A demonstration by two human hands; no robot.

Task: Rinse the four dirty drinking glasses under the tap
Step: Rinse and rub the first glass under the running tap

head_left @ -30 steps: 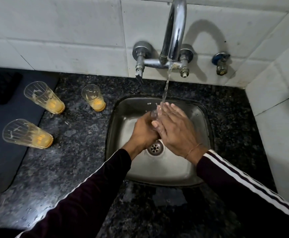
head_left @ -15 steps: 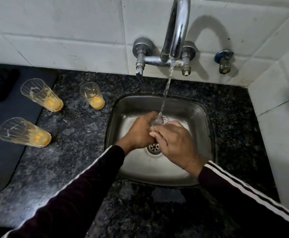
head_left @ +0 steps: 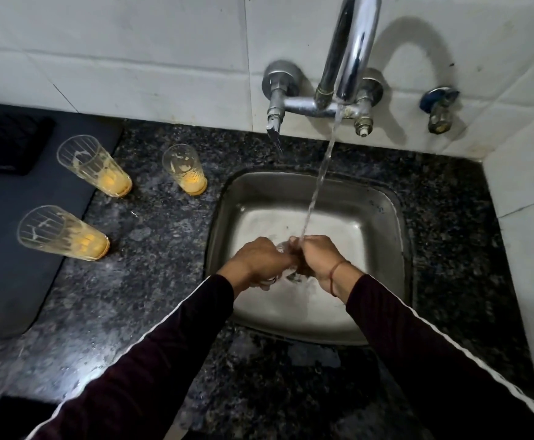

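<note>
Head view
Writing: I can read no brand, label or lettering anywhere; the glasses carry only white streaks and thin vertical lines.
Glass in hand: I see one clear glass (head_left: 286, 249) over the middle of the steel sink (head_left: 383, 217), mostly hidden between the two hands; I cannot tell what is in it.
Left hand: my left hand (head_left: 256, 260) has its fingers curled round that glass.
Right hand: my right hand (head_left: 318, 254) is curled against the other side of it, gripping too; a red thread (head_left: 334, 276) circles the wrist.
Water: a thin stream (head_left: 318, 185) drops from the chrome tap (head_left: 351, 49) and lands where the hands meet.
Dirty glasses, count: three stand upright on the counter left of the sink, each holding orange-yellow dregs at the bottom.
Back glass: glass (head_left: 184, 169) stands on the dark granite counter (head_left: 151, 249), near the sink's back left corner.
Left pair: glass (head_left: 94, 165) and glass (head_left: 62, 233) stand along the right edge of a dark mat (head_left: 11, 249).
Wall: one small valve (head_left: 437, 109) sits right of the tap on white tiles.
</note>
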